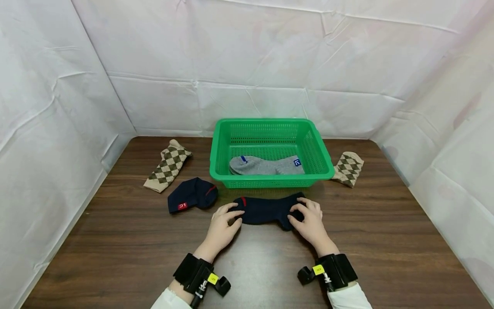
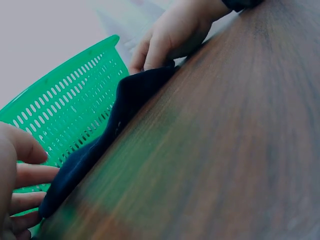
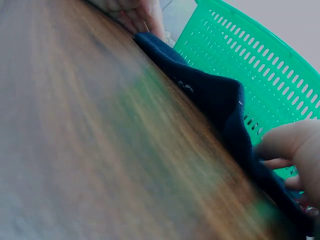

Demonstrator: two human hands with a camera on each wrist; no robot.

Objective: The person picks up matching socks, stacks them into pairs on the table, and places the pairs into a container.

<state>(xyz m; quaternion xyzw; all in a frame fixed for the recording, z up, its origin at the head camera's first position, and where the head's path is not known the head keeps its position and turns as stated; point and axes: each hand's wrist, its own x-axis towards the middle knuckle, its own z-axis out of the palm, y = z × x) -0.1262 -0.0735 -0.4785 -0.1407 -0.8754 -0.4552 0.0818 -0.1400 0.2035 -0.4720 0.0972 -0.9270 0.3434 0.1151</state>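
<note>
A dark navy sock with a red stripe lies sideways on the table in front of the green basket. My left hand touches its striped left end, thumb and fingers spread apart. At the other end, beside the heel bend, my right hand rests its fingertips on the fabric, partly covering that end. Both wrist views show the sock low along the tabletop, its edge slightly raised. Left of it lies a second navy sock with a red stripe and a red label.
Grey socks with blue marks lie inside the basket. One argyle sock is at the back left of the wooden table; another argyle sock lies right of the basket, partly hidden by it. White sheeting surrounds the table.
</note>
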